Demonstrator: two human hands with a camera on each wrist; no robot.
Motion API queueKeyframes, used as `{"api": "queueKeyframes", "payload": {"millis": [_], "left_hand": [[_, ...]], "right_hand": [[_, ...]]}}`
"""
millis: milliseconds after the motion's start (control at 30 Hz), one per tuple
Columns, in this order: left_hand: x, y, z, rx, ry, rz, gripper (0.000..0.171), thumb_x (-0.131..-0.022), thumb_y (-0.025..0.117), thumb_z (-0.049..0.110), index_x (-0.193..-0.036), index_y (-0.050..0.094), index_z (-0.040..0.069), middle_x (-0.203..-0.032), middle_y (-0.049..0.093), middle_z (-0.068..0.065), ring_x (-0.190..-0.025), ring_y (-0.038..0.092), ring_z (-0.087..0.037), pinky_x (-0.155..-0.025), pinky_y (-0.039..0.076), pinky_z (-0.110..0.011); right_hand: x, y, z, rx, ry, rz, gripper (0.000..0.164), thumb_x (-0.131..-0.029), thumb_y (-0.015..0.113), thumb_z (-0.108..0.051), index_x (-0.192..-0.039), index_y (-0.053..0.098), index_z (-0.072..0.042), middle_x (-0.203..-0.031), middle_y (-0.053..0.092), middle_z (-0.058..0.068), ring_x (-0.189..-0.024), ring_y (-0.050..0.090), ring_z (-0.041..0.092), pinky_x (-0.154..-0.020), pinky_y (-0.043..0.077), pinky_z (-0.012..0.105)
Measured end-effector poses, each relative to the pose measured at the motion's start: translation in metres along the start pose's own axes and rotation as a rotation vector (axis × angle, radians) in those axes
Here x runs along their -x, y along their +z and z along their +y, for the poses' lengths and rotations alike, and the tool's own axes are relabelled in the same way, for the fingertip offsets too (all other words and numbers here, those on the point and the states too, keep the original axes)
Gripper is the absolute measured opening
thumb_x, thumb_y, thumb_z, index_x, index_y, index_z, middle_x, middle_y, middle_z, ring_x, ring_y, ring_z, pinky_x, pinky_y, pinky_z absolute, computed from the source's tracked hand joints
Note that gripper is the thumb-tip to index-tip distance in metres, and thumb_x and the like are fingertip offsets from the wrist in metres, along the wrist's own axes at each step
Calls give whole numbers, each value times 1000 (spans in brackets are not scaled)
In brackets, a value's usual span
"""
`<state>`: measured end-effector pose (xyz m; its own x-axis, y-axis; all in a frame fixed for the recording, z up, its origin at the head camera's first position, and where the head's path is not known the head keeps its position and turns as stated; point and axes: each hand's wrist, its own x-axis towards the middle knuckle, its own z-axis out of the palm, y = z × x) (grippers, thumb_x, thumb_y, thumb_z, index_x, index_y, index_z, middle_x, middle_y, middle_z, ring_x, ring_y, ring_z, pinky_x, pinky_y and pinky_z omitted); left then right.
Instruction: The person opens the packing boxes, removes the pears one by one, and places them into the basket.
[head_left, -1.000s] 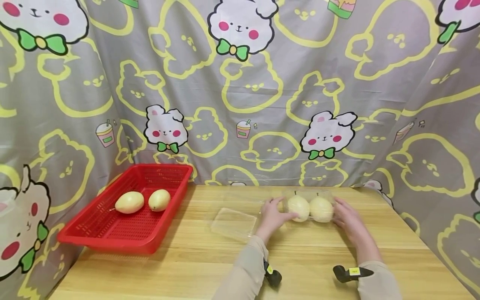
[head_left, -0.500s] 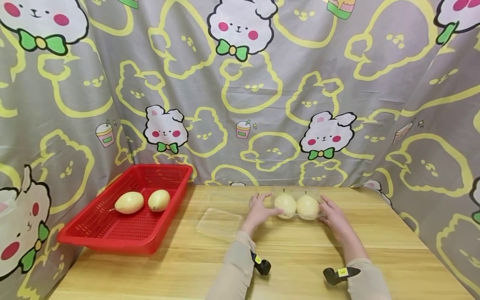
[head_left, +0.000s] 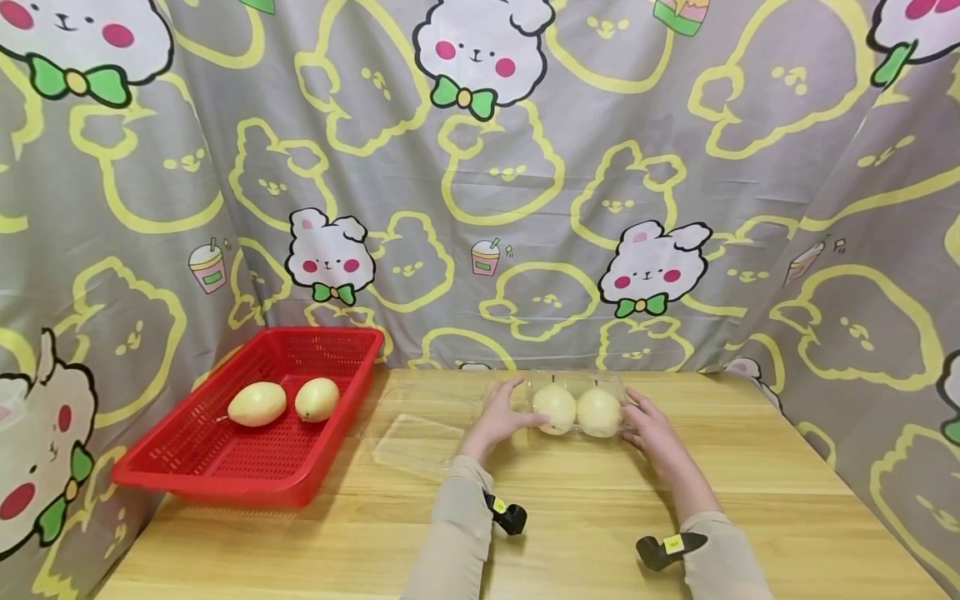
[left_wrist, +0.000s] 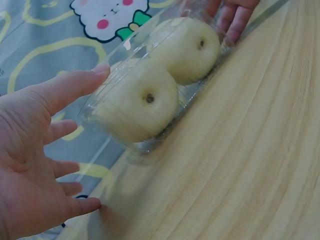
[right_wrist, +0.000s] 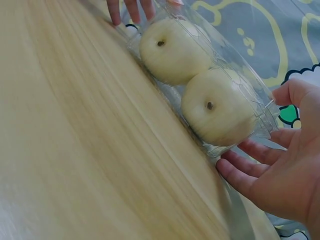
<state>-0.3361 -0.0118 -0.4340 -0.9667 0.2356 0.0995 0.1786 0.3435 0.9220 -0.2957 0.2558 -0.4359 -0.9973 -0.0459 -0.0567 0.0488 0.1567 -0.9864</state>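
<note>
A clear plastic clamshell box [head_left: 576, 427] with pale yellow pears inside stands on the wooden table near the back curtain. Two pears show at the front, the left one [left_wrist: 145, 102] and the right one [right_wrist: 220, 107]; others behind cannot be made out. At the box's left end is my left hand [head_left: 497, 418], its thumb touching the box and its other fingers spread apart. My right hand [head_left: 654, 432] presses the right end with extended, slightly bent fingers, the thumb near the top edge. Left of it lies another clear plastic piece [head_left: 416, 443], faint in outline.
A red perforated basket [head_left: 300, 492] stands on the table's left, holding two pale yellow pears, one larger pear [head_left: 257, 404] and one smaller pear [head_left: 317, 400]. A patterned curtain [head_left: 480, 167] encloses the back and sides. The wooden table [head_left: 585, 533] extends toward the person.
Both hands and the box of pears have slid to the left along the table. The faint clear plastic piece has shifted left too. The basket and its pears stay put.
</note>
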Motion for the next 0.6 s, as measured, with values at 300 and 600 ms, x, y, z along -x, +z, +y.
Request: {"api": "queueKeyframes", "payload": {"millis": [300,600], "left_hand": [[1,1,7,66,10,-92,87,-81,79,26,-152,31,15,-158,30,-13,-144,29,-39,-114,29,-59],[1,8,16,292,-120,-1,68,-91,66,29,-148,37,7,-139,50,-24,-111,61,-35,-92,53,-46]], "right_hand": [[0,-3,-1,10,-7,-24,66,-103,41,-27,-157,6,-10,-158,18,28,-135,38,35,-96,48,22],[1,-7,-3,-2,12,-35,68,-101,43,-25,-157,8,-10,-157,20,26,-112,51,11,-91,49,19]]}}
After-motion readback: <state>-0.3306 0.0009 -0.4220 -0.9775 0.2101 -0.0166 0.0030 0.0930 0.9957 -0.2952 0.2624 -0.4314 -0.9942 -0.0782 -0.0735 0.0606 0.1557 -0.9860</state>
